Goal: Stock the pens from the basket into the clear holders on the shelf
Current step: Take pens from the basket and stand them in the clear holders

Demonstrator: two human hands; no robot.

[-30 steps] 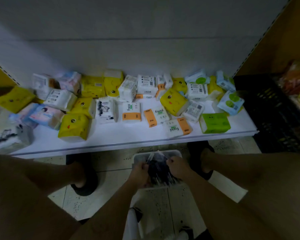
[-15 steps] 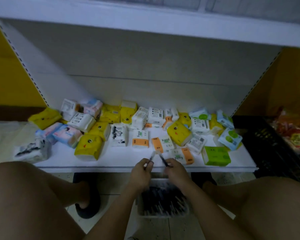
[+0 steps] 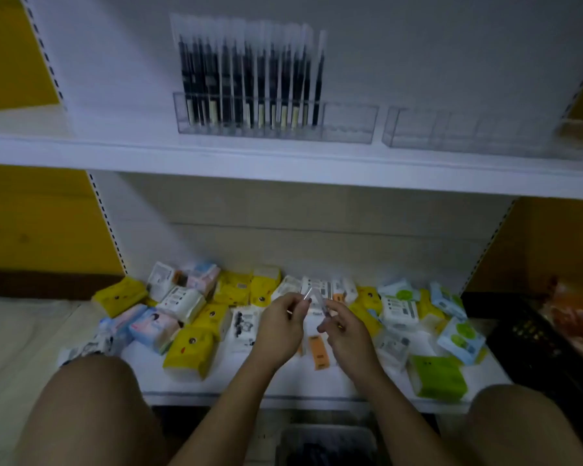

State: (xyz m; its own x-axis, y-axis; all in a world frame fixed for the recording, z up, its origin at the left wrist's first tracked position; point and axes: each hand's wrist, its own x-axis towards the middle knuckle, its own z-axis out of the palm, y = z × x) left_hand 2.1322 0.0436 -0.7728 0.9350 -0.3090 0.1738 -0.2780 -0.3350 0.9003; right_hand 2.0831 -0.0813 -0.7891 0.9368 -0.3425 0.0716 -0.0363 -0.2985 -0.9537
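My left hand (image 3: 280, 326) pinches a packaged pen (image 3: 306, 295) whose clear top points up and right. My right hand (image 3: 345, 334) grips another pen (image 3: 324, 305), mostly hidden by its fingers. Both hands hover close together over the lower shelf. On the upper shelf a clear holder (image 3: 273, 117) holds several upright black pens in clear sleeves; its right end is bare. A second clear holder (image 3: 465, 131) stands to its right with nothing in it. The basket (image 3: 327, 443) of dark pens sits on the floor between my knees, at the bottom edge.
Several tissue packs, yellow (image 3: 189, 351), white, blue and green (image 3: 438, 376), crowd the lower shelf (image 3: 148, 375). A black crate (image 3: 546, 351) stands at the right with orange packets behind it. My bare knees frame the bottom corners.
Both hands rose from the basket, each with a pen, to above the lower shelf. My head tilted up, bringing the upper shelf and its holders into view.
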